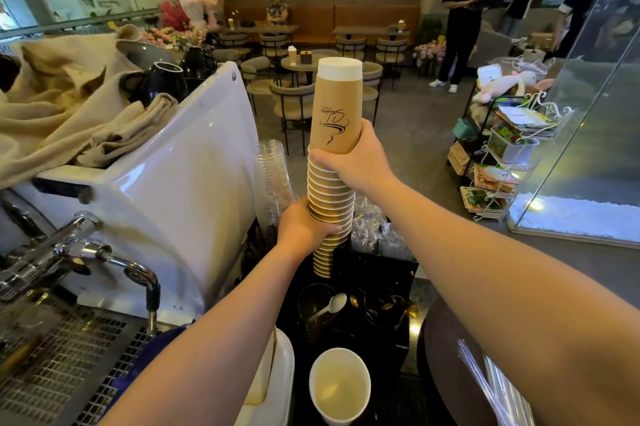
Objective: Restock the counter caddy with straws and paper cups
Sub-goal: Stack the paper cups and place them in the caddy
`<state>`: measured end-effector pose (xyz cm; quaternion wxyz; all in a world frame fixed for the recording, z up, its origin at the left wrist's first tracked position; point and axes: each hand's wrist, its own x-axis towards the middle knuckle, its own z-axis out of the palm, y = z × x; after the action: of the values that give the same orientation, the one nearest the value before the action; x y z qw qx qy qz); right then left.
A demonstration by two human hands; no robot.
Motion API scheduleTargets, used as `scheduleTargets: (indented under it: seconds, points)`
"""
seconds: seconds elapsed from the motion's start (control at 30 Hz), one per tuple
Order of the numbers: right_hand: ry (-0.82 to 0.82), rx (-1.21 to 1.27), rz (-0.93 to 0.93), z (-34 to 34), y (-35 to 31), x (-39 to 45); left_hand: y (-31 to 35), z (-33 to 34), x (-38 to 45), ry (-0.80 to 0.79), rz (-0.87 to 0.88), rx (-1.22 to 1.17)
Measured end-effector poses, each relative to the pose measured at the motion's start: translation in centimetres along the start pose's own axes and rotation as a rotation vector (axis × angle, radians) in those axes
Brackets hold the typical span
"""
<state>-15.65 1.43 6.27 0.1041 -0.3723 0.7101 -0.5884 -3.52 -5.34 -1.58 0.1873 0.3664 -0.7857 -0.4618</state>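
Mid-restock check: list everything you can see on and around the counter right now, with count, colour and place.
paper cup stack: one, brown kraft, upside down, held above the caddy
caddy: one, black, counter centre
clear plastic cups: one stack, left of the paper stack
open paper cup: one, white, upright, bottom centre
white spoon: one, in a dark cup in the caddy
espresso machine: one, white, left
cloths: beige, on top of the machine
straws: clear wrapped bundle, bottom right
left hand: gripping the stack low down
right hand: gripping the stack higher up

left hand [304,228]: closed grip, low | right hand [360,157]: closed grip, higher
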Motion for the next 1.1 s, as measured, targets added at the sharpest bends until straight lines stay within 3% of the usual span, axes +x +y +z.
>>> scheduleTargets:
  seconds: [0.43,0.67,1.1]
  points:
    - [-0.009,-0.007,-0.01,0.3,0.5,-0.1,-0.6,-0.7,0.5,-0.064,-0.026,-0.067]
    - [-0.064,-0.009,0.022,-1.3,0.4,0.3,-0.2,-0.1,-0.1,-0.001,-0.043,-0.078]
    - [-0.15,0.023,0.163,-1.1,0.5,0.5,0.5,-0.5,-0.2,-0.078,-0.108,-0.136]
